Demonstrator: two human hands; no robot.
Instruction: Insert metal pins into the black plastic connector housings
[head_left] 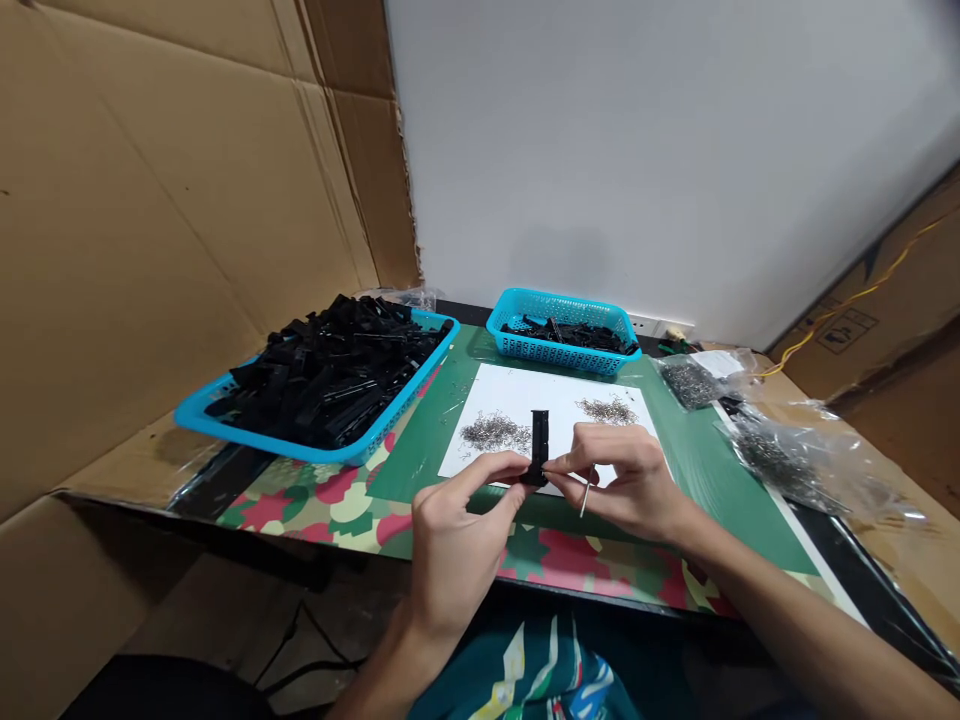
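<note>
My left hand [461, 525] pinches the lower end of a narrow black plastic part [540, 438], which stands upright. My right hand [622, 478] is closed, its thumb and forefinger tips touching the part's lower right side. A thin metal rod [586, 503] sticks out below the right fingers, gripped in that hand; its other end is hidden. Any small piece between the right fingertips is too small to make out. Behind the hands, a white sheet [514, 385] bears a pile of small metal springs or pins [495, 432] on the left and a browner pile [609, 410] on the right.
A large blue basket [349, 452] heaped with black parts stands left. A smaller blue basket [574, 355] with black parts sits at the back. Plastic bags of small metal pieces [690, 383] lie right on the green mat [709, 470]. Cardboard [187, 190] walls the left side.
</note>
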